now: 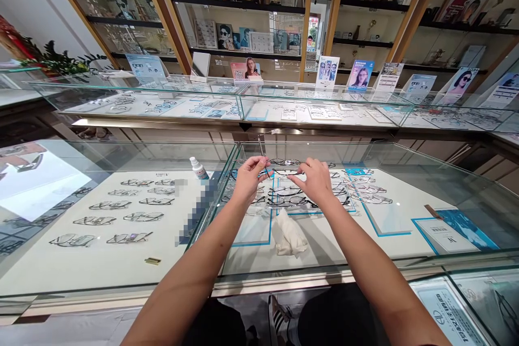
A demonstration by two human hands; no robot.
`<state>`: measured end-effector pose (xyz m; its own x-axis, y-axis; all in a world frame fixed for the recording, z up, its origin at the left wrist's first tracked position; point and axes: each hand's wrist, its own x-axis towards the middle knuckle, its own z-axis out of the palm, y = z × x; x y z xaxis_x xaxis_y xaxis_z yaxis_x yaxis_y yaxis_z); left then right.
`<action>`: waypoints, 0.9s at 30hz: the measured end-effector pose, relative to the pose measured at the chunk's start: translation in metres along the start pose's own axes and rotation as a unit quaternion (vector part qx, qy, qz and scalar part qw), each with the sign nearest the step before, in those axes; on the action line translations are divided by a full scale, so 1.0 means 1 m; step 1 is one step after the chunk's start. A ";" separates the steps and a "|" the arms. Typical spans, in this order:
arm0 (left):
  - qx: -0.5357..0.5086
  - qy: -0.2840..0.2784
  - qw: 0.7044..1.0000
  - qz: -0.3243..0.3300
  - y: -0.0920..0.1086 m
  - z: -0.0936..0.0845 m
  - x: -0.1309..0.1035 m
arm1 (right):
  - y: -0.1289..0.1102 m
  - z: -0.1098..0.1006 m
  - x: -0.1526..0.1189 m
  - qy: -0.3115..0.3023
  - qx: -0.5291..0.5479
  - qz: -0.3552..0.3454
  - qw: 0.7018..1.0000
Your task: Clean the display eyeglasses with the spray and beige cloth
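Above the glass display counter, my left hand (252, 177) is closed in a pinch on a pair of eyeglasses (262, 147), whose thin dark temple points up and away from me. My right hand (318, 179) has its fingers curled at the other side of the frame, thumb and forefinger bent towards it. The rims between my hands blend with the rows of eyeglasses (287, 201) in the case below. A crumpled off-white cloth (290, 233) lies on the counter glass, nearer to me than my hands.
A small white spray bottle (198, 168) stands left of my hands. A small gold-coloured piece (153, 261) lies front left. More eyeglasses (114, 205) fill the left case. Beyond is a second glass showcase (239, 98) with display cards; shelves (239, 4) line the wall.
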<state>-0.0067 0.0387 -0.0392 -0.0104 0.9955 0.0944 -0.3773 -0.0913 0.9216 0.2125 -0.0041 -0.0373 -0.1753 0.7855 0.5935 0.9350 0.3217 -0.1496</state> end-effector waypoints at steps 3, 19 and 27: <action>-0.014 0.009 1.000 -0.004 -0.002 -0.002 0.002 | -0.002 0.000 -0.001 -0.010 0.000 -0.006 1.000; 0.044 -0.037 0.998 -0.030 0.001 0.006 -0.007 | -0.016 -0.004 -0.003 -0.016 0.066 -0.059 0.996; 0.069 -0.121 0.990 -0.036 -0.004 0.015 -0.017 | -0.031 0.005 -0.004 -0.009 0.289 -0.012 0.957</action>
<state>0.0093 0.0215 -0.0391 0.2405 0.9657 0.0979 -0.2381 -0.0391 0.9705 0.1829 -0.0148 -0.0394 -0.2044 0.7819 0.5890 0.6042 0.5742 -0.5525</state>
